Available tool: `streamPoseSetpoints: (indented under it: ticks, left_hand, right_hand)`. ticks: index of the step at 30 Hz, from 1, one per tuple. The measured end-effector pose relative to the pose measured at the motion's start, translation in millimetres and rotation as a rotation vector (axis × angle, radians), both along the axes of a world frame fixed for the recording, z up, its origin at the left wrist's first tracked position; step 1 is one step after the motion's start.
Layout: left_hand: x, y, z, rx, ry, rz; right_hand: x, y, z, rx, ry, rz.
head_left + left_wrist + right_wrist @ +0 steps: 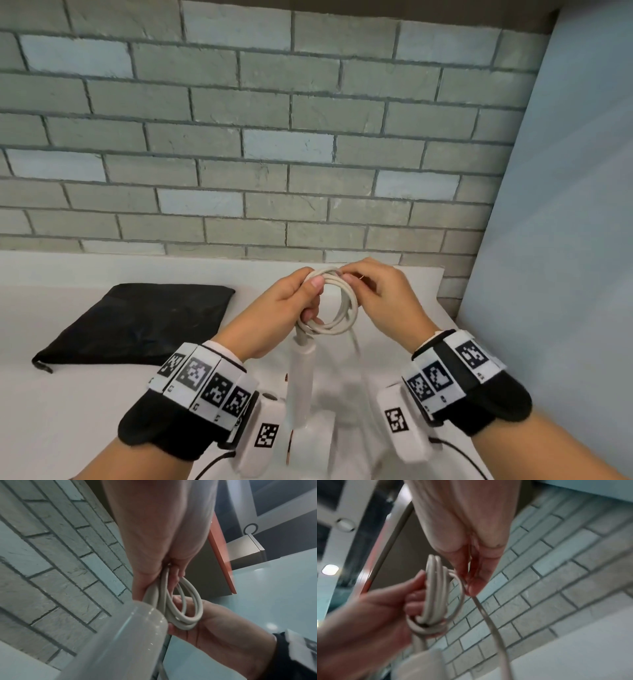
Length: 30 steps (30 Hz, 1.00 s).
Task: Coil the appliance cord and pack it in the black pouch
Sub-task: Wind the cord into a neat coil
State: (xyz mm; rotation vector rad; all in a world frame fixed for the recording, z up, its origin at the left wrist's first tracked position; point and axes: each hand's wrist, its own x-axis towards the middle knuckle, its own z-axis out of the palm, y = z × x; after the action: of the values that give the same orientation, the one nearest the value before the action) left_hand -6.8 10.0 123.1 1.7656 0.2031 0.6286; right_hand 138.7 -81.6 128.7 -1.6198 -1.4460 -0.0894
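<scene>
A white appliance cord (pixel 342 308) is wound into several loops above the white table. My left hand (pixel 291 305) grips the loops on their left side, thumb on top and fingers through the coil (pixel 181 601). My right hand (pixel 370 291) pinches a strand at the coil's top right (pixel 464 586). From there a loose length of cord (pixel 493 628) drops away toward the table. Below the coil hangs the white appliance body (pixel 301 380), close and blurred in the left wrist view (pixel 111 642). The black pouch (pixel 137 322) lies flat on the table to the left.
A grey brick wall (pixel 274 137) rises right behind the table (pixel 68 411). A pale blue panel (pixel 565 240) closes off the right side. Both wrists carry black bands with marker tags and white camera units.
</scene>
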Motion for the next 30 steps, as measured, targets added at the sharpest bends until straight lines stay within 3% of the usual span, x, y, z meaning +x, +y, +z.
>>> streamPoseSetpoints:
  ticks: [3,5,8,12,20,24,28,30]
  left_hand:
    - [-1,-2,1,-0.049,-0.018,0.014]
    - [-2,-4,2,-0.078,-0.012,-0.003]
    - [-3,-4,2,-0.018,-0.008,0.059]
    - [2,-3,-1,0.086,0.0,0.142]
    - [14,1,-6,0.209,-0.058,0.269]
    - [21,4,-8,0.228,-0.052,0.297]
    - [25,6,-9,0.223,-0.046,0.333]
    - [24,8,-8,0.206,-0.04,0.356]
  right_hand:
    - [-10,-4,0,-0.128,0.411,0.204]
    - [-14,-9,2,-0.168,0.593,0.383]
    - [-14,-12,0,-0.183,0.636,0.497]
    - [-16,-9,1,-0.078,0.615,0.36]
    - [-28,-14,6,-0.077,1.049,0.627]
    - [-27,-10,-2,-0.093,0.836,0.464]
    - [-20,-7,-11,-0.021,0.366,0.069]
    - [-15,-11,-9,0.004,0.318,-0.025]
